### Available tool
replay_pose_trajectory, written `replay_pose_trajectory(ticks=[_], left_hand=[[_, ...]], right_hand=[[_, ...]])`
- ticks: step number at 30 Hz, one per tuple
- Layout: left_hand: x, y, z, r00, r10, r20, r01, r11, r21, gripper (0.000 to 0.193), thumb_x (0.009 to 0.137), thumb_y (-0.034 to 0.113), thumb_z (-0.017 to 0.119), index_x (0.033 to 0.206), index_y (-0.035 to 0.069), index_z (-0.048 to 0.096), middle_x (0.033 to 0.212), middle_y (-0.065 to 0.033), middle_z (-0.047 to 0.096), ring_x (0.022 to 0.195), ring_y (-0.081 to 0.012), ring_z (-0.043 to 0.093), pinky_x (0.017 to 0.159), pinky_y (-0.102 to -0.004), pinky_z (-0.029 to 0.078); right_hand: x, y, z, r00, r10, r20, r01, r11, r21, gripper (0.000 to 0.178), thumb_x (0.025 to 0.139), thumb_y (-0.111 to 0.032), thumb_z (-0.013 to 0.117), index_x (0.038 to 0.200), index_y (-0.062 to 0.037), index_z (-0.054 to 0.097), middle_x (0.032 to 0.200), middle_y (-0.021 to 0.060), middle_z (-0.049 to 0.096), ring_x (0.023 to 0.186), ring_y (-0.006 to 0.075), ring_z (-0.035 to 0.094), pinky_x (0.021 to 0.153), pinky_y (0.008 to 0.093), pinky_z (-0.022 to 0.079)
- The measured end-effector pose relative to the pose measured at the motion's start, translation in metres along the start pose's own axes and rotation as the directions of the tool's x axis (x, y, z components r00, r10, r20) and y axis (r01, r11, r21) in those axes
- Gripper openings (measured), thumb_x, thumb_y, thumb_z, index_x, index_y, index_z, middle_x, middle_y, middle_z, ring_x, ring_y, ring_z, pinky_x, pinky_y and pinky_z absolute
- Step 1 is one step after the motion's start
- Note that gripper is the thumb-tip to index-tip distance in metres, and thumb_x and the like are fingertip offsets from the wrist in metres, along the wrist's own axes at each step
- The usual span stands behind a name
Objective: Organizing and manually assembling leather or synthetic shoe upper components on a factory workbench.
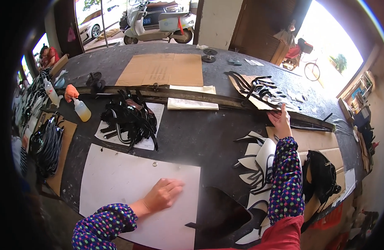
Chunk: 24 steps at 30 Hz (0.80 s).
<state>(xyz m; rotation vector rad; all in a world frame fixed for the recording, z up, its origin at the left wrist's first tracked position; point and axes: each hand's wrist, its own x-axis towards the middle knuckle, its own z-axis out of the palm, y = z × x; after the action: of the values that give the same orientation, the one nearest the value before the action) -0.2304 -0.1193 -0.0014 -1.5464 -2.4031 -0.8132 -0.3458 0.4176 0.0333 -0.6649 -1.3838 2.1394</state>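
Note:
My left hand [162, 195] rests on a white board [113, 179] with its fingers curled together. Whatever may be under the fingertips is hidden. Stretched far out to the right, my right hand [280, 121] has its fingers apart at the near edge of a cardboard sheet [255, 103]. Black curved strips [256, 85] lie on that sheet, just beyond the fingers. Below my right forearm spread white pieces with black edging [252, 162]. A large dark, curved piece [225, 212] lies between the board and these pieces.
A long metal bar [192, 96] crosses the table. Left of centre, a heap of black strips [129, 118] sits on paper, near a spray bottle [81, 110]. A black pouch [321, 177] lies on cardboard at right. A flat carton [160, 68] lies beyond the bar; another person [49, 56] is far left.

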Motion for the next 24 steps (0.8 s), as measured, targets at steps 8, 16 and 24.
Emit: replay_pose_trajectory(ticks=[8, 16, 24], left_hand=[[0.006, 0.003, -0.003, 1.0, -0.014, 0.018, 0.014, 1.0, 0.006, 0.021, 0.078, 0.004, 0.064, 0.098, 0.006, 0.06, 0.118, -0.0049, 0.064, 0.108, -0.0196, 0.059, 0.087, -0.0328, 0.043], [0.01, 0.007, -0.003, 0.999, -0.031, 0.018, 0.031, 1.0, 0.0, 0.019, 0.078, 0.001, 0.067, 0.095, 0.006, 0.06, 0.115, -0.0054, 0.065, 0.104, -0.0218, 0.061, 0.09, -0.0339, 0.045], [0.012, 0.01, -0.004, 0.999, -0.046, -0.012, 0.046, 0.999, -0.001, 0.017, 0.078, 0.0, 0.068, 0.091, 0.007, 0.062, 0.11, -0.0045, 0.066, 0.103, -0.0225, 0.06, 0.089, -0.0347, 0.046]], right_hand=[[0.057, -0.003, -0.01, 0.991, 0.023, -0.133, -0.022, 1.0, 0.012, 0.032, 0.093, -0.024, 0.061, 0.112, 0.0001, 0.053, 0.103, 0.0181, 0.064, 0.096, 0.035, 0.065, 0.088, 0.0483, 0.055], [0.045, -0.001, -0.044, 0.977, 0.029, -0.212, 0.012, 0.982, 0.191, 0.026, 0.087, -0.003, 0.058, 0.112, -0.002, 0.049, 0.107, 0.0185, 0.06, 0.091, 0.0355, 0.065, 0.078, 0.0538, 0.058], [-0.057, -0.016, -0.095, 0.973, -0.074, -0.22, 0.122, 0.969, 0.214, 0.019, 0.087, -0.008, 0.065, 0.101, -0.0031, 0.053, 0.097, 0.0103, 0.061, 0.086, 0.0281, 0.064, 0.071, 0.0478, 0.058]])
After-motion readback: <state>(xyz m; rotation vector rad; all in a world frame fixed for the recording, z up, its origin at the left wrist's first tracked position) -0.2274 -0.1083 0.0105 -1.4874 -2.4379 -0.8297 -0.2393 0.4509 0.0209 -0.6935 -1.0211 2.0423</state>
